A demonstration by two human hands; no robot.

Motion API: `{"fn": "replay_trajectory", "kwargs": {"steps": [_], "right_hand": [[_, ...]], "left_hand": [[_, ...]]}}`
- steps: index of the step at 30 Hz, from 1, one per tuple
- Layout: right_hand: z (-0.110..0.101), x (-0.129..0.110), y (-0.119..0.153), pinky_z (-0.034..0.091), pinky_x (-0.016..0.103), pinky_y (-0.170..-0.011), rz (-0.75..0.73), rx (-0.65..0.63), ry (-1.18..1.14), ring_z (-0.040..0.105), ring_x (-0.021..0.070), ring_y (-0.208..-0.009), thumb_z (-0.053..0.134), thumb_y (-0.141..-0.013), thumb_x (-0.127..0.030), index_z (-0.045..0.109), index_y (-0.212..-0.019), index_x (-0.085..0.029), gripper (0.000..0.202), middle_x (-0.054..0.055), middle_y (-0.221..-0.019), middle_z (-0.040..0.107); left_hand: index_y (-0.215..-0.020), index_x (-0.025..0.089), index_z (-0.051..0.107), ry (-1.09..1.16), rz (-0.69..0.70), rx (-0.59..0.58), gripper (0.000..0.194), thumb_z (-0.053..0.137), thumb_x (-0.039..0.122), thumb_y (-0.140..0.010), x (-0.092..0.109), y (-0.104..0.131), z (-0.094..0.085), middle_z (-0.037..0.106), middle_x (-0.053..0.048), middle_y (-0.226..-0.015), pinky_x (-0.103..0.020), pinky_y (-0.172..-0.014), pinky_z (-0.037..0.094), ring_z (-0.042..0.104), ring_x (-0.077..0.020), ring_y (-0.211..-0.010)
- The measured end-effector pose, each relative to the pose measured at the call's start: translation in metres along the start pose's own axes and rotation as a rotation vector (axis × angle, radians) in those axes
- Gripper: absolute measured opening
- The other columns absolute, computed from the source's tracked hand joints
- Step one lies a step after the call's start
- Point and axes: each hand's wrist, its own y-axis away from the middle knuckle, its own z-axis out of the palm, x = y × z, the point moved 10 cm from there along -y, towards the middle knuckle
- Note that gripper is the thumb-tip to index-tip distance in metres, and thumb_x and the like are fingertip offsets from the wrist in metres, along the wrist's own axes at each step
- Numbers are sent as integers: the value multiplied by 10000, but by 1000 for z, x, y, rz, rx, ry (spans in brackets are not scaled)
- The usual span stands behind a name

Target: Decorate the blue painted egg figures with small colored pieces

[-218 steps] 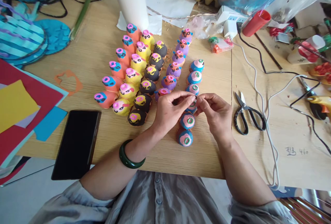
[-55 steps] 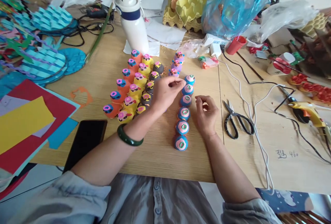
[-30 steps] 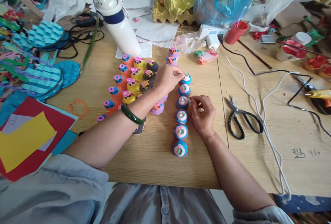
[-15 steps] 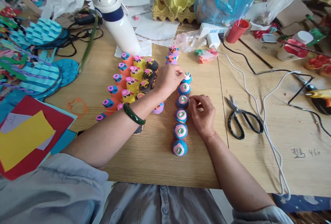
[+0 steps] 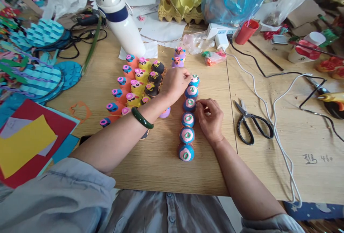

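Packet (image 5: 215,58) beyond the blue-and-pink domes (image 5: 187,135) holds red and green material.

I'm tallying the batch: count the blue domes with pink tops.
6, in one row: the farthest dome by the left hand, the second dome, the third dome by the right hand, then the fourth dome, fifth dome and nearest dome. None looks hidden.

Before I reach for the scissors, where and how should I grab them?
I'd take the scissors by their black handle loops, right hand coming from your side of the table. They lie flat, slightly open, blades pointing away from you; the white cable runs close beside the right loop.
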Motion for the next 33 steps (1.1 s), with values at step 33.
{"fn": "replay_trajectory", "kwargs": {"steps": [33], "right_hand": [[-15,-51,9,505,376,-712,-280,49,59,539,162,-690,622,-976,-266,678,-1148,-256,180,27,-903,709]], "left_hand": [[-1085,153,737,1257,-458,-281,402,498,472,-1031,14,102,8,739,-155,-1181,-369,-960,594,695,-242,-1168]]}}
